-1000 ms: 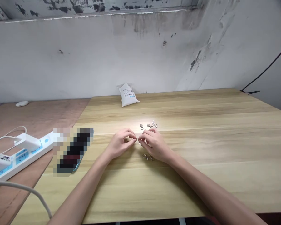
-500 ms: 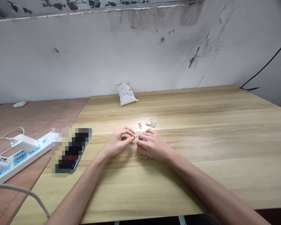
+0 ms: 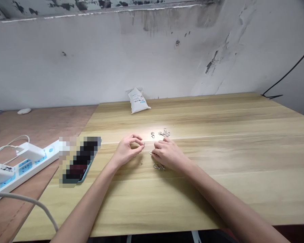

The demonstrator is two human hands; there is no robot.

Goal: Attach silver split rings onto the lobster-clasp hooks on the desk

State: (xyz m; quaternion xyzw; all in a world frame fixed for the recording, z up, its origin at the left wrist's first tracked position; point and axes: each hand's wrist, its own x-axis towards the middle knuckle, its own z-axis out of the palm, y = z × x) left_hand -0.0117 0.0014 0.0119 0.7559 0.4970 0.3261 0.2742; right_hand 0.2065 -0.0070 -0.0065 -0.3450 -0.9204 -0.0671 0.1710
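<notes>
My left hand (image 3: 128,150) hovers just above the light wooden table (image 3: 218,162), thumb and forefinger pinched on a tiny metal ring. My right hand (image 3: 167,153) rests on the table a little to the right, fingers curled, its fingertips pinching a small metal piece at the left. A metal clasp (image 3: 159,166) lies under the right palm, and another small metal piece (image 3: 141,162) lies between the hands. A cluster of several small metal clasps and rings (image 3: 163,134) sits just beyond the right hand.
A small white bag (image 3: 138,100) leans near the wall at the table's back. A blurred-out phone (image 3: 78,162) lies at the table's left edge. On the lower brown surface to the left are a white power strip (image 3: 22,163) with plugs and a white cable (image 3: 27,202).
The two hands, which were pinched together on one small piece, have drawn apart. The left hand moved slightly left and up; the right settled onto the table.
</notes>
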